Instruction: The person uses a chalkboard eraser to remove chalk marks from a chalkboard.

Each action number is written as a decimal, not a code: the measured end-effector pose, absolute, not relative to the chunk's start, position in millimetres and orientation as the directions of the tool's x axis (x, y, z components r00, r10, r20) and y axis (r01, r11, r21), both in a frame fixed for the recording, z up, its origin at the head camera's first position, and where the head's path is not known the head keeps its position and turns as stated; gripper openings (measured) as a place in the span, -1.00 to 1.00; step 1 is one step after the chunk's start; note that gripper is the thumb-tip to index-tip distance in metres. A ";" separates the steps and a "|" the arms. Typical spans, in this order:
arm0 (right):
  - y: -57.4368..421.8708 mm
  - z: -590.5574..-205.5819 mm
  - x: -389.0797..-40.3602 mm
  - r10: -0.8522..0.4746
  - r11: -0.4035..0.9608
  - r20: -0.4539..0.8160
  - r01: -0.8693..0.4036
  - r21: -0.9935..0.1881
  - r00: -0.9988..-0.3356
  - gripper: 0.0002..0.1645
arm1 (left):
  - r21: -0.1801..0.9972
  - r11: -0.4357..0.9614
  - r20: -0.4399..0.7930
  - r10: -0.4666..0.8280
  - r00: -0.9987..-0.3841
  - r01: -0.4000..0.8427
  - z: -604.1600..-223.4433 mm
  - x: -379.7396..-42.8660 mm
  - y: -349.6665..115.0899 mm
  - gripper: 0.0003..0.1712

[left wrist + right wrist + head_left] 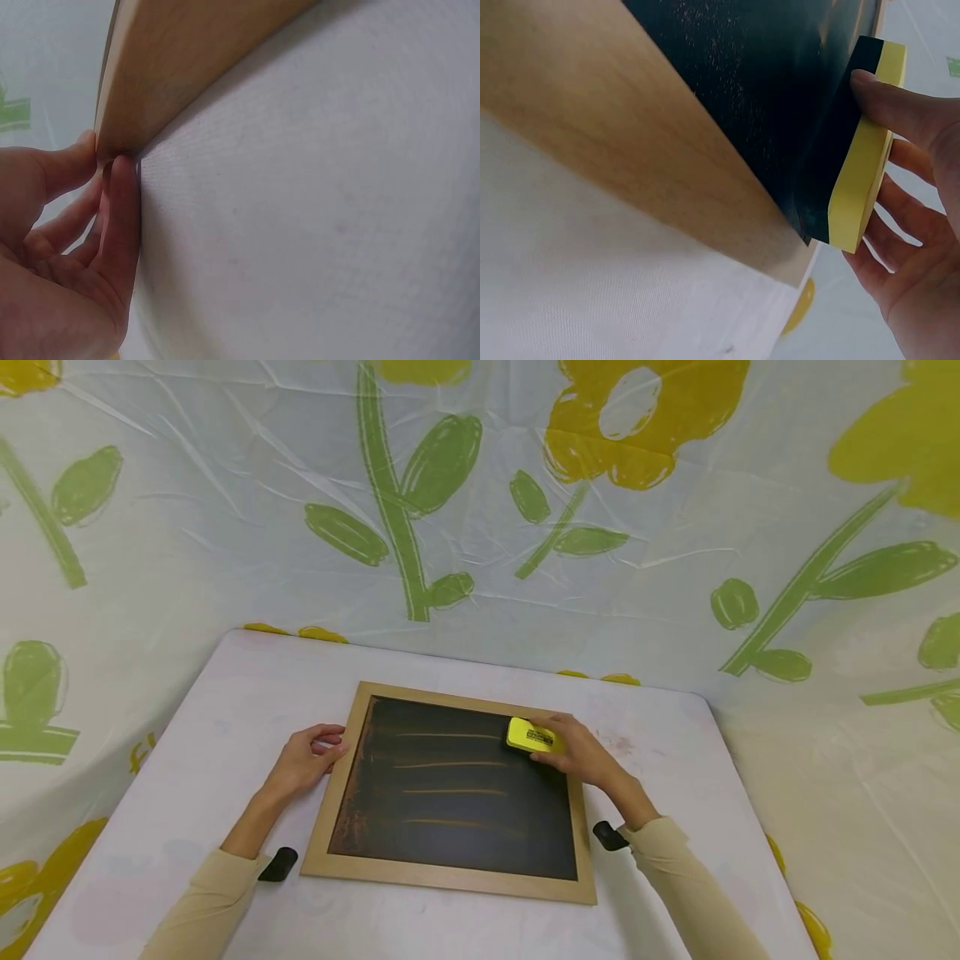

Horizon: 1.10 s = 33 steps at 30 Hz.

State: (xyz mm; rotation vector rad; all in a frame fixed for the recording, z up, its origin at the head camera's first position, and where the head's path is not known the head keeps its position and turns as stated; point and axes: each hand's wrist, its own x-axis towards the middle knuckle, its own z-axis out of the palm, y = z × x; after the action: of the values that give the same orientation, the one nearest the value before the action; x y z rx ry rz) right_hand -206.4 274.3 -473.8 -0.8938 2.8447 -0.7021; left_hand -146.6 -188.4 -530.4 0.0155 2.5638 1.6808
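Observation:
A small chalkboard [465, 777] in a light wooden frame lies on the table, with several faint orange chalk lines across its dark surface. My left hand [306, 762] holds the frame's left edge; the left wrist view shows the thumb on the wood [180, 67] and the fingers bent against its side and underside. Near the board's upper right corner, my right hand [581, 750] grips a yellow and black chalkboard eraser [531, 736] between thumb and fingers. In the right wrist view the black side of the eraser [859, 150] lies against the board beside the frame.
A white cloth-covered table [262, 685] extends around the board on all sides. Behind and beside it hangs a pale curtain [247, 527] printed with yellow flowers and green leaves. Black straps [279, 864] show near both wrists.

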 end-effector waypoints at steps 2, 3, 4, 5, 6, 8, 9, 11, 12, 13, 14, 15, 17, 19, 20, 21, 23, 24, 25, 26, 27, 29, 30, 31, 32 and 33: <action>272.9 -474.3 -205.8 -0.561 0.727 0.062 -0.527 -0.439 -0.826 -0.25 | 0.916 0.400 -0.060 0.049 -0.997 -0.036 -530.6 -146.5 -187.7 -0.53; 272.2 -474.5 -205.4 -0.560 0.730 0.062 -0.528 -0.433 -0.826 -0.24 | 0.915 0.401 -0.061 0.048 -0.997 -0.036 -530.7 -146.5 -187.5 -0.53; 271.5 -474.7 -204.9 -0.560 0.736 0.059 -0.528 -0.424 -0.827 -0.24 | 0.914 0.404 -0.062 0.048 -0.997 -0.038 -530.7 -146.4 -187.3 -0.52; 271.0 -475.4 -204.6 -0.559 0.741 0.055 -0.528 -0.414 -0.827 -0.24 | 0.914 0.404 -0.062 0.047 -0.997 -0.038 -530.6 -146.4 -187.1 -0.52; 270.3 -475.6 -204.0 -0.557 0.747 0.052 -0.528 -0.403 -0.829 -0.24 | 0.914 0.405 -0.063 0.048 -0.997 -0.038 -530.5 -146.4 -186.9 -0.52; 268.9 -476.2 -203.1 -0.551 0.759 0.047 -0.524 -0.386 -0.833 -0.24 | 0.913 0.406 -0.063 0.046 -0.997 -0.039 -530.1 -146.6 -186.6 -0.53; 268.1 -476.4 -202.8 -0.548 0.763 0.047 -0.522 -0.381 -0.835 -0.23 | 0.913 0.406 -0.063 0.046 -0.997 -0.039 -529.9 -146.9 -186.6 -0.53; 266.6 -476.8 -202.4 -0.544 0.766 0.050 -0.521 -0.376 -0.837 -0.23 | 0.914 0.404 -0.062 0.045 -0.997 -0.038 -529.4 -147.2 -186.5 -0.53; 265.4 -476.3 -202.2 -0.544 0.765 0.053 -0.520 -0.379 -0.838 -0.23 | 0.914 0.404 -0.061 0.045 -0.997 -0.038 -529.3 -147.4 -186.5 -0.54; 264.5 -476.4 -202.1 -0.544 0.765 0.054 -0.521 -0.378 -0.837 -0.23 | 0.915 0.403 -0.060 0.045 -0.997 -0.037 -529.2 -147.5 -186.5 -0.54; 263.6 -476.4 -202.1 -0.545 0.764 0.056 -0.523 -0.379 -0.836 -0.23 | 0.915 0.401 -0.061 0.045 -0.997 -0.038 -529.2 -147.7 -186.6 -0.54; 262.7 -476.4 -202.2 -0.547 0.763 0.056 -0.525 -0.379 -0.835 -0.23 | 0.915 0.401 -0.061 0.046 -0.997 -0.038 -529.3 -147.8 -186.6 -0.54; 261.0 -476.5 -202.5 -0.551 0.761 0.054 -0.528 -0.377 -0.833 -0.23 | 0.915 0.401 -0.063 0.047 -0.997 -0.039 -529.7 -147.7 -186.5 -0.54; 259.5 -477.2 -203.0 -0.556 0.760 0.053 -0.533 -0.373 -0.830 -0.23 | 0.915 0.402 -0.064 0.046 -0.997 -0.040 -530.0 -147.7 -186.6 -0.54; 258.6 -477.3 -203.4 -0.558 0.757 0.053 -0.534 -0.377 -0.828 -0.23 | 0.915 0.402 -0.064 0.046 -0.997 -0.040 -530.1 -147.6 -186.6 -0.54; 257.7 -477.4 -203.8 -0.560 0.754 0.053 -0.536 -0.380 -0.827 -0.23 | 0.914 0.403 -0.063 0.045 -0.997 -0.040 -530.2 -147.6 -186.5 -0.54; 255.7 -477.4 -204.5 -0.566 0.748 0.051 -0.539 -0.386 -0.823 -0.22 | 0.914 0.404 -0.062 0.044 -0.997 -0.039 -530.3 -147.5 -186.5 -0.54; 254.7 -477.4 -204.8 -0.568 0.747 0.052 -0.541 -0.386 -0.821 -0.22 | 0.914 0.405 -0.062 0.045 -0.997 -0.038 -530.4 -147.4 -186.5 -0.53; 253.6 -477.2 -205.1 -0.570 0.745 0.051 -0.542 -0.389 -0.820 -0.22 | 0.913 0.406 -0.061 0.045 -0.997 -0.038 -530.7 -147.4 -186.6 -0.53; 252.3 -476.8 -205.4 -0.570 0.745 0.045 -0.539 -0.393 -0.820 -0.22 | 0.913 0.407 -0.060 0.045 -0.997 -0.037 -530.8 -147.3 -186.6 -0.53; 251.1 -476.7 -205.6 -0.570 0.745 0.042 -0.538 -0.395 -0.820 -0.22 | 0.912 0.409 -0.059 0.045 -0.997 -0.036 -531.1 -147.3 -186.7 -0.53; 248.6 -476.8 -206.3 -0.571 0.748 0.034 -0.536 -0.391 -0.820 -0.22 | 0.911 0.412 -0.057 0.045 -0.997 -0.033 -531.9 -147.1 -187.2 -0.53; 247.2 -476.9 -206.7 -0.571 0.748 0.031 -0.536 -0.391 -0.820 -0.22 | 0.910 0.413 -0.056 0.046 -0.997 -0.032 -532.5 -147.0 -187.5 -0.52; 245.7 -476.9 -207.1 -0.572 0.748 0.027 -0.535 -0.392 -0.820 -0.22 | 0.910 0.414 -0.054 0.046 -0.998 -0.030 -533.0 -146.8 -187.7 -0.52; 244.3 -477.0 -207.6 -0.575 0.748 0.024 -0.538 -0.388 -0.818 -0.22 | 0.910 0.414 -0.051 0.046 -0.998 -0.027 -533.6 -146.6 -188.0 -0.52; 242.7 -477.0 -208.1 -0.579 0.748 0.027 -0.543 -0.382 -0.815 -0.22 | 0.910 0.414 -0.050 0.044 -0.998 -0.027 -534.2 -146.4 -188.2 -0.52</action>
State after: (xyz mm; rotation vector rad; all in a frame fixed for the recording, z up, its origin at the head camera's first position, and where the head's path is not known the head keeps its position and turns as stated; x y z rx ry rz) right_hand -208.1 242.7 -477.0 -0.9164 2.8488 -0.5790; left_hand -146.4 -188.2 -534.2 0.0158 2.5853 1.6663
